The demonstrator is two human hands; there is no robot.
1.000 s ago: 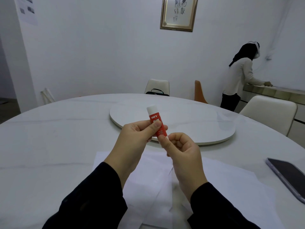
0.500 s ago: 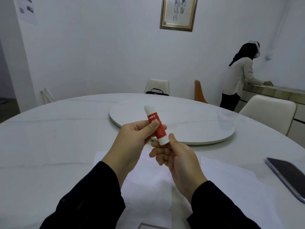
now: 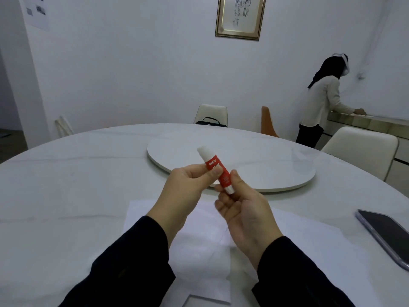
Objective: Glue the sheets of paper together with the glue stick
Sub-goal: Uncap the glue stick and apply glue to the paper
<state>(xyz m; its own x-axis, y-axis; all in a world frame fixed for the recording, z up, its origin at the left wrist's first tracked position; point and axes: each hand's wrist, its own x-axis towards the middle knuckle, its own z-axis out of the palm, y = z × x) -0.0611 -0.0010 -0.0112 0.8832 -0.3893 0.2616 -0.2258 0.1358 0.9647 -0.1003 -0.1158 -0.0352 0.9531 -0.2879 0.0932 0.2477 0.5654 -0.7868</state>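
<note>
Holding a red-and-white glue stick [image 3: 215, 170] tilted above a round marble table [image 3: 66, 185], a person pinches its barrel between left hand [image 3: 188, 187] thumb and fingers while the right hand [image 3: 241, 209] pinches the lower end, cap still on. White sheets of paper [image 3: 205, 247] lie beneath; a phone [image 3: 386, 233] rests at right.

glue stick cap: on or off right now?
On. The glue stick, held between left hand and right hand, shows a rounded white cap on its upper end; no glue exposed.
</note>
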